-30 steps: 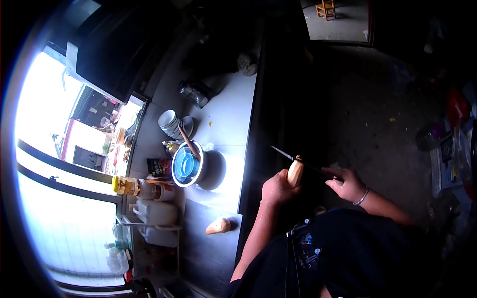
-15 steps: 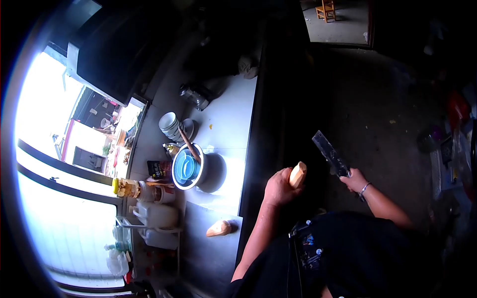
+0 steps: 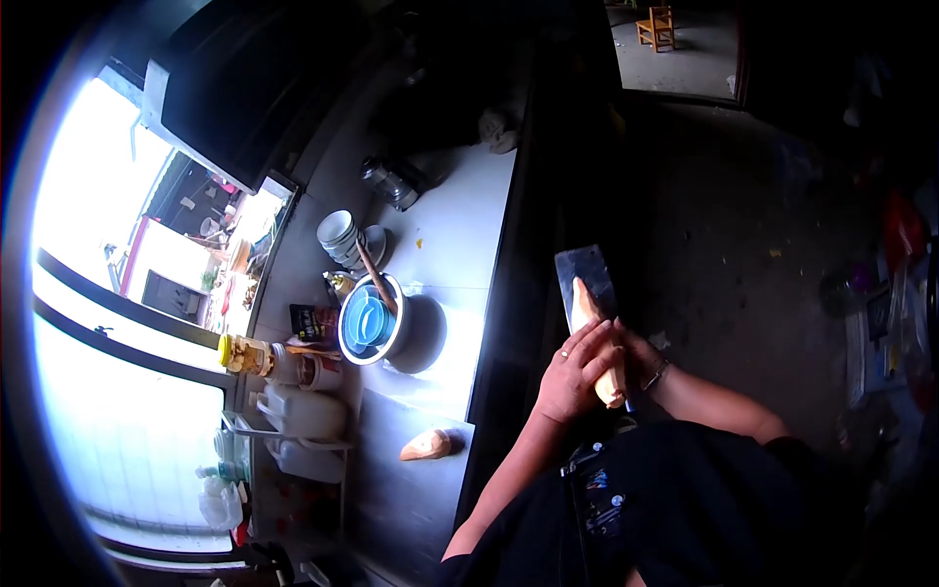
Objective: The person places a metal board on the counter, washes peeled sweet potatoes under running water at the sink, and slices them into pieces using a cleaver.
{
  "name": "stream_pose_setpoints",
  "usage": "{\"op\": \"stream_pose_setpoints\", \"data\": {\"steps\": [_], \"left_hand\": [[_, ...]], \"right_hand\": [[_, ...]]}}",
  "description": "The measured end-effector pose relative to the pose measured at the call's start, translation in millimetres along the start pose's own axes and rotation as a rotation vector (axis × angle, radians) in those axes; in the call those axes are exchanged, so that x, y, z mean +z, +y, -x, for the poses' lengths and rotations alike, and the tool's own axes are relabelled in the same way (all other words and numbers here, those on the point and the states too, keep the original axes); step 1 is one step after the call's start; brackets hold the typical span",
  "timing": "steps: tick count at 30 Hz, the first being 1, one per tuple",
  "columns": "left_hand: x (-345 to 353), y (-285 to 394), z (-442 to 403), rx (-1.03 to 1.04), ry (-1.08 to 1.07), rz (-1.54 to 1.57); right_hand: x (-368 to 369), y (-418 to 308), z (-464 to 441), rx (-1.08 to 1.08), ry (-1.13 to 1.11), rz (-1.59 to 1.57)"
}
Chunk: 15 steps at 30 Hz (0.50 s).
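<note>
My left hand (image 3: 577,372) is closed around a long, pale orange peeled root, which looks like a sweet potato (image 3: 585,305). One end points up past my fingers, and the other (image 3: 611,389) shows below them. Behind the root is the broad rectangular blade of a cleaver (image 3: 581,264). My right hand (image 3: 638,358) is closed at the cleaver's handle end, partly hidden by my left hand and the root. Whether the blade touches the root I cannot tell. A second peeled piece (image 3: 426,445) lies on the counter to the left.
On the counter (image 3: 455,323) stands a white basin (image 3: 399,338) holding a blue bowl (image 3: 369,318) and a wooden stick. Stacked bowls (image 3: 337,230), a glass jug (image 3: 391,184), jars and plastic jugs (image 3: 308,411) line the window side. A small wooden chair (image 3: 656,29) stands beyond the doorway.
My right hand has brought the cleaver leftward, from apart to behind the root. My left hand has turned over the root, its fingers now across the front, and sits slightly lower.
</note>
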<state>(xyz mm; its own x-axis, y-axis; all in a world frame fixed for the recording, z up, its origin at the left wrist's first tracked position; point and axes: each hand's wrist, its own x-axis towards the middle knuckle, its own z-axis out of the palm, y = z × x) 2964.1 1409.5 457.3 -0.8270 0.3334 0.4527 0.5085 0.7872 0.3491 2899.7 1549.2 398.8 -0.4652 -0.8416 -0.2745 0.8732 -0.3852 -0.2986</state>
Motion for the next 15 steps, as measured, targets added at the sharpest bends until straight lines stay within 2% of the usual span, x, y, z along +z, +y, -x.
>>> {"op": "stream_pose_setpoints", "data": {"steps": [2,4,7,8,10,12,14,15], "left_hand": [[-4.4,1.2,9.8,-0.093,0.014,0.011],[-2.5,-7.1,23.0,-0.095,0.001,-0.032],[-7.6,-3.7,36.9,-0.328,0.031,0.069],[-9.2,-5.2,38.9,-0.335,0.039,0.063],[-10.4,-12.7,46.9,-0.722,-0.166,0.316],[-10.5,-16.8,52.9,-0.695,-0.086,0.352],[-31.1,-5.6,40.1,-0.772,-0.134,0.534],[-32.7,-3.6,39.5,-0.741,-0.167,0.480]], "right_hand": [[-4.7,1.3,-9.6,-0.109,0.109,0.156],[-7.8,-2.9,-14.1,-0.111,0.101,0.155],[-3.2,-3.9,-17.8,-0.273,0.103,0.318],[1.4,-4.8,-15.5,-0.266,0.095,0.323],[4.1,-5.7,-13.4,-0.265,0.147,0.428],[9.2,0.0,-12.5,-0.310,0.209,0.448],[11.3,7.2,-13.6,-0.353,0.191,0.473],[14.5,10.2,-11.7,-0.362,0.210,0.509]]}}
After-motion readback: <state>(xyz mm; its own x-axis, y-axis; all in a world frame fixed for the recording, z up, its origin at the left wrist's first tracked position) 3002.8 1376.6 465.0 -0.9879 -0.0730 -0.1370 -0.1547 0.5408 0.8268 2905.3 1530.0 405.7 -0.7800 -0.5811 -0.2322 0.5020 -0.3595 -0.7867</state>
